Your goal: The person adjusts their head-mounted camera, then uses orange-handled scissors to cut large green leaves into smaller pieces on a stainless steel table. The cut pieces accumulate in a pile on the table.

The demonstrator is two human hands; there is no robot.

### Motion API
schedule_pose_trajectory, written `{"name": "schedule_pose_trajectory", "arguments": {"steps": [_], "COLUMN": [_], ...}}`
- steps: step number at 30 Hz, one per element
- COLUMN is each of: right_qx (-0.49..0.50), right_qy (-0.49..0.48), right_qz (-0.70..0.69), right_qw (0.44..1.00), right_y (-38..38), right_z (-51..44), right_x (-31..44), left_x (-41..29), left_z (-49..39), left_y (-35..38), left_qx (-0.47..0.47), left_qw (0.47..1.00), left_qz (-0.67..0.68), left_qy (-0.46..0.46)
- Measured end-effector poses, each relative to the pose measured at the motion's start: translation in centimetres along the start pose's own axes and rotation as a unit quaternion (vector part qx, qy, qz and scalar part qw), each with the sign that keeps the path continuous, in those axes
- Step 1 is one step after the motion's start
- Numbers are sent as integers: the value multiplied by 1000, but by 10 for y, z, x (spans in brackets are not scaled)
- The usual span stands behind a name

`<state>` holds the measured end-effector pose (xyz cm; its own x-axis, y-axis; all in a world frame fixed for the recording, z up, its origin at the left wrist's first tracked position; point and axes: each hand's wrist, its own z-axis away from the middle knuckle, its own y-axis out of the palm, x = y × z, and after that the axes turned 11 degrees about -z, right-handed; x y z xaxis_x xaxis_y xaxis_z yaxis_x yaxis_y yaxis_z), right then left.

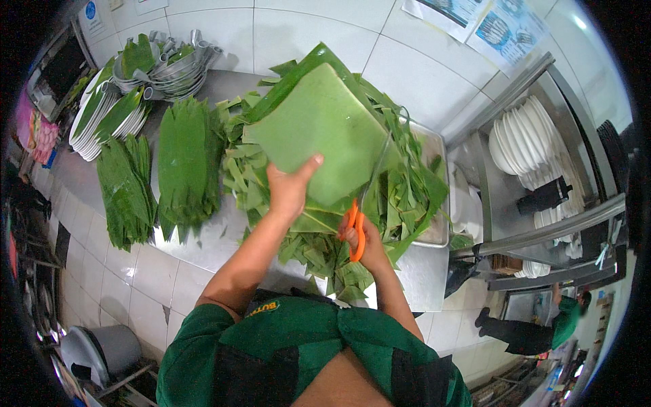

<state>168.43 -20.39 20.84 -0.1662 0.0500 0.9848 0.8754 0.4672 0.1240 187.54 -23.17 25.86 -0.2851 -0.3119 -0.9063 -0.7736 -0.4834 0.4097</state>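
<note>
My left hand [289, 189] grips the lower left edge of a large, pale green piece of banana leaf [325, 132], thumb on top. Scissors with orange handles [360, 238] are in my right hand [374, 249], their long blades pointing up along the leaf's right edge. Whether the blades are parted is hard to tell. Behind the held piece shows a darker green leaf [313, 58]. Cut leaf strips and scraps [325, 257] lie heaped beneath and around both hands. To the left lie a wide stack of trimmed leaves [185, 157] and a narrower one [124, 193].
White plates [114, 119] and metal bowls with tubular handles [165, 68] stand at the back left. A metal tray [435, 224] sits under the scraps' right side. Beyond it, a steel shelf [539, 231] holds white plates [524, 137]. Another person [544, 330] stands far right.
</note>
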Motion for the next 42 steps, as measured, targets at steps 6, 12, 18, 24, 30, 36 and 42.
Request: {"name": "schedule_pose_trajectory", "arguments": {"steps": [6,12,18,24,30,36,42], "right_qx": [-33,-8,57,265,308,250,221], "right_qy": [45,44,105,253,179,195,257], "right_qz": [-32,-15,46,195,260,248,184], "right_qw": [998,999,992,910,897,915,923], "right_y": [-3,-23,-59,-97,-95,-85,-89], "right_z": [-4,10,21,14,-5,-7,0], "right_x": [4,19,50,98,116,115,107], "left_x": [2,-23,-50,-82,-84,-73,-53], "left_z": [2,-24,-41,-74,-91,-96,-90], "left_y": [-1,-22,-35,-54,-48,-49,-52], "left_qx": [17,79,122,255,377,385,329], "left_qw": [999,996,990,954,898,899,913], "left_qz": [-26,-33,-37,-148,-224,-210,-185], "left_qy": [-10,-30,-53,-51,-29,-16,156]}}
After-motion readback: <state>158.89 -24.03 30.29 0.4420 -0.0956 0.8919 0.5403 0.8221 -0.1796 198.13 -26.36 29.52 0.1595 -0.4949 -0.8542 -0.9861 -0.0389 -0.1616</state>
